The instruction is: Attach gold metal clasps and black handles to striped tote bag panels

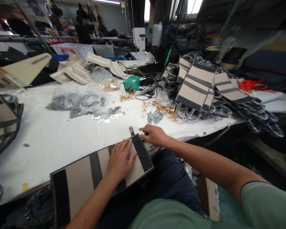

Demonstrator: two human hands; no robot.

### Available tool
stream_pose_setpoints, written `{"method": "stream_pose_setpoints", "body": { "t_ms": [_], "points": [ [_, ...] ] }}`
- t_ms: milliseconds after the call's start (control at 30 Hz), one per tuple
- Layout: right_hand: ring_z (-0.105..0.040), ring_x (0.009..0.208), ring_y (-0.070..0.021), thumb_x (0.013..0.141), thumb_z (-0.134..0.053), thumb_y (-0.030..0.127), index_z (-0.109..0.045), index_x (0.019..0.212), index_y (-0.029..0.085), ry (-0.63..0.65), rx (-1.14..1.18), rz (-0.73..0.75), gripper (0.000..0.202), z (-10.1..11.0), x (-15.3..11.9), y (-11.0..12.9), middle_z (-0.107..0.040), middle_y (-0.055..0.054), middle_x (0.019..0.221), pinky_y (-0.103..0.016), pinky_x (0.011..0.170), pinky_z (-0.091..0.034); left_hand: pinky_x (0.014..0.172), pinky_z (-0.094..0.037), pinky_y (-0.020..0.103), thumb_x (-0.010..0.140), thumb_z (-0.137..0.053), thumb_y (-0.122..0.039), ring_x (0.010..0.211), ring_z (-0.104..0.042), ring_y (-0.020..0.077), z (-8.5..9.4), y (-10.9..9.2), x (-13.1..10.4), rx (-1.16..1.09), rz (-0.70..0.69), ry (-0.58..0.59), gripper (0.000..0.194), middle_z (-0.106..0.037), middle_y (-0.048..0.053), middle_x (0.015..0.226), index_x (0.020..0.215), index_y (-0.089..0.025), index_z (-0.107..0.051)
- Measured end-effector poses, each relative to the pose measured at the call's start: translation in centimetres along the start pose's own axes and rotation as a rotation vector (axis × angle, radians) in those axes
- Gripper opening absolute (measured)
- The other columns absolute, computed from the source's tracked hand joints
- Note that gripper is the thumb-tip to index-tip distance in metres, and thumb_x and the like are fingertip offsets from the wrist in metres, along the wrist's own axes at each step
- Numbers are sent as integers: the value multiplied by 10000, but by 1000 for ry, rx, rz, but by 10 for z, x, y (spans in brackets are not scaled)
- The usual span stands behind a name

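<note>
A flat beige bag piece (79, 170) with black strips and dark edges lies slanted across the table edge and my lap. My left hand (120, 159) rests on it, palm down, fingers stretched out. At its far right corner a short dark tab (132, 133) sticks out onto the table, tipped with a metal fitting (131, 128). Just right of that tab is my right hand (153, 135), its index finger pointing left and the other fingers curled. Something small and dark shows between these fingers; its kind is unclear. Small dots or holes mark the black end strip (143, 154).
Gold-coloured metal fittings (165, 109) and thin grey plates (155, 117) lie beyond my hands. Behind them stand a green box (131, 84) and a pen-like tool (146, 90). Similar bag pieces with wrapped handles (195, 84) are piled right. Plastic bags (85, 103) lie left.
</note>
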State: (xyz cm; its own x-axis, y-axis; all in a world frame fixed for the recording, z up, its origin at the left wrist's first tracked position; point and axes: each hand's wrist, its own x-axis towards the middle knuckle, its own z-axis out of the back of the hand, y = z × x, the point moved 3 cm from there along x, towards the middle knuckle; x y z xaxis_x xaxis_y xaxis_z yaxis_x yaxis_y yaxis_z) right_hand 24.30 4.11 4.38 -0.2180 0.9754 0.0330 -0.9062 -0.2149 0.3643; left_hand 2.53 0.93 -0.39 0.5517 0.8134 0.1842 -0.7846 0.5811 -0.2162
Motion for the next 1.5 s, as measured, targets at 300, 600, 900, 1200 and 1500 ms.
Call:
{"method": "stream_pose_setpoints", "body": {
  "t_ms": [300,600,900,1200,1500],
  "points": [
    [-673,951,-224,921,-583,387,-808,1059,285,-6,-195,-339,283,20,52,-84,-761,-58,1095,-286,730,-448,1243,-305,537,998,-472,-434,1462,-432,292,5,-4,-2,-58,39,10,587,-503,131,1556,1516,-158,-459],
    [-659,878,-201,900,-561,274,-814,974,209,-47,-157,-310,271,17,58,-90,-772,-75,1033,-271,693,-419,1253,-285,503,986,-489,-457,1453,-435,284,9,-6,-2,-112,100,4,574,-513,97,1552,1495,-193,-491],
    [-601,674,-119,854,-669,380,-785,985,177,308,410,-3,268,21,49,-18,-725,-11,802,-214,602,-446,1257,-264,500,983,-498,-457,1453,-427,277,5,-6,-3,-127,112,-15,575,-515,84,1550,1495,-195,-489],
    [-575,631,-109,817,-662,259,-795,962,160,602,353,173,220,-3,66,29,-716,9,745,-218,623,-432,1246,-284,501,965,-527,-477,1424,-460,281,6,-6,-1,-152,126,-31,567,-546,90,1522,1462,-204,-534],
    [-628,725,-134,792,-707,194,-809,924,172,621,135,179,168,-4,73,39,-758,-9,818,-211,654,-432,1214,-322,489,960,-554,-441,1386,-500,270,5,-4,0,-192,149,-80,529,-593,87,1474,1430,-197,-571]
  ]
}}
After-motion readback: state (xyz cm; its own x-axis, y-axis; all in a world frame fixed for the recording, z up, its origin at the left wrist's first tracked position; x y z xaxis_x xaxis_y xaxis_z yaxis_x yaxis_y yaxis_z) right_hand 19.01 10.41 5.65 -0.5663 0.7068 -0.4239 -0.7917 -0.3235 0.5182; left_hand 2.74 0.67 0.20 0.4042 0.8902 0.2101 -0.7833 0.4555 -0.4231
